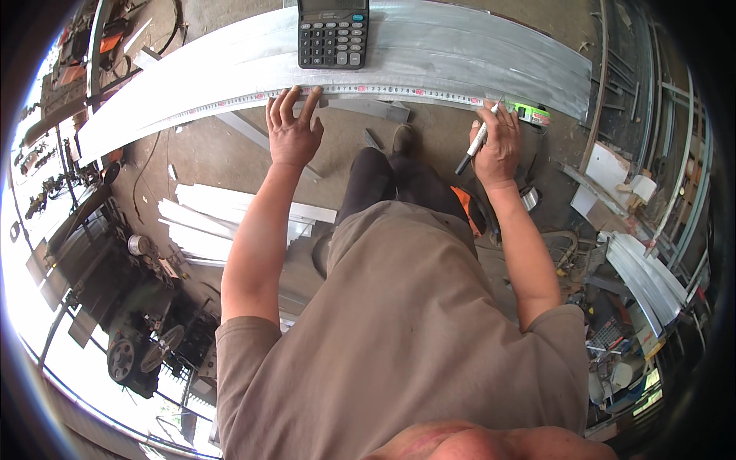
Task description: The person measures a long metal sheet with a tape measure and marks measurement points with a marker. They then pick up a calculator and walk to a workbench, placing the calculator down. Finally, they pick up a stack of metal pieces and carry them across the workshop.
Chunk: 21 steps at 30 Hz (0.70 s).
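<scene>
The tape measure (368, 90) lies stretched along the near edge of the metal sheet (460, 54). Your left hand (293, 130) presses it with spread fingers; your right hand (497, 146) grips a marker (475, 144) beside the tape case (533, 113). A calculator (333, 34) rests beyond.

A metal workshop: a long galvanised sheet (475, 54) lies across the bench, cut metal strips (207, 222) litter the concrete floor (207, 153), and machines (138, 337) crowd the left wall.

A black calculator (333, 34) lies on the sheet; pale metal strips (207, 218) on the floor.
</scene>
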### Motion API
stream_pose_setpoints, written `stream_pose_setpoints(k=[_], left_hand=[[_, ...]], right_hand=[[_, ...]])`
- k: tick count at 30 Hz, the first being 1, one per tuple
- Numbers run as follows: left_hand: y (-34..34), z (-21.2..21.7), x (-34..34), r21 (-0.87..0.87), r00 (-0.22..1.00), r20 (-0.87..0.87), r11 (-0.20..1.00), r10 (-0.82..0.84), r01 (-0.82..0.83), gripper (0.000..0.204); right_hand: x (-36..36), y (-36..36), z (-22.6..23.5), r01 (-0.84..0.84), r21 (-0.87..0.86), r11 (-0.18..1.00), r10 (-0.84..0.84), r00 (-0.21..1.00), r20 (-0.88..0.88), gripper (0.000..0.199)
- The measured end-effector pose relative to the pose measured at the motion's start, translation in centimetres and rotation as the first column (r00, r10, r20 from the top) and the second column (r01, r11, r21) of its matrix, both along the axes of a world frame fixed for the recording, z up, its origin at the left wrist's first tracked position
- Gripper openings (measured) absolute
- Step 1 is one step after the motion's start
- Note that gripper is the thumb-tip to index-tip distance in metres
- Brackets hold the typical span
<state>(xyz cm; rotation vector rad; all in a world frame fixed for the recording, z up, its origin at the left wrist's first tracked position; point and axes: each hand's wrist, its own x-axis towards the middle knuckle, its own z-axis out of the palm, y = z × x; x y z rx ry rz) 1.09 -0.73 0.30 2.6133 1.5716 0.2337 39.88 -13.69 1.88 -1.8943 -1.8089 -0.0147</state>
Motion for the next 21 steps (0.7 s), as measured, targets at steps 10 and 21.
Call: stream_pose_setpoints(k=[10, 21], left_hand=[[-0.4, 0.8, 0.6, -0.022, 0.999, -0.027, 0.999, 0.036, -0.037, 0.075], [-3.7, 1.6, 7.6, -0.051, 0.996, 0.065, 0.997, -0.053, 0.056, 0.082]], right_hand=[[0.2, -0.4, 0.1, -0.007, -0.039, 0.999, 0.009, 0.999, 0.048, 0.030], [-0.2, -0.2, 0.4, -0.002, -0.040, 0.999, 0.004, 0.998, 0.060, 0.035]])
